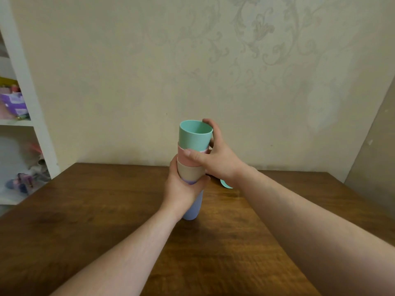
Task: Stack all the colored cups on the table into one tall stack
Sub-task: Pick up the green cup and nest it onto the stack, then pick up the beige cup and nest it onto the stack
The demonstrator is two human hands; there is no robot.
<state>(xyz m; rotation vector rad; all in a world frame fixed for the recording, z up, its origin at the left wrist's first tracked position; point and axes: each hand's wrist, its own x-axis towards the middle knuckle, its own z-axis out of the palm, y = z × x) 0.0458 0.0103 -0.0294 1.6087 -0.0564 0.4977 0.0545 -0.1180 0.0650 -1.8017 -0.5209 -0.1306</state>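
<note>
**Cup stack: five cups nested, both hands engaged**

Your two forearms enter from the bottom edge and converge on one stack near the middle of the wooden table (85, 210). Count five cups in the stack (192, 167), top to bottom:

1. One teal cup (195, 135), mouth up, open to view.
2. One pink cup (181, 155), only a band visible.
3. One beige cup (189, 170).
4. One purple cup (189, 182), a thin strip showing between your fingers.
5. One blue cup (192, 210), base resting on the table.

Your left hand (181, 189) is wrapped around the lower part of the stack, covering the purple cup and the top of the blue cup. Your right hand (215, 159) grasps the upper part: thumb across the pink cup, fingers curled behind the teal cup's rim.

One small teal item (225, 184) lies on the table just behind your right wrist; its nature cannot be determined.

One white shelf unit (27, 103) stands at the left, holding blurred toys.
</note>
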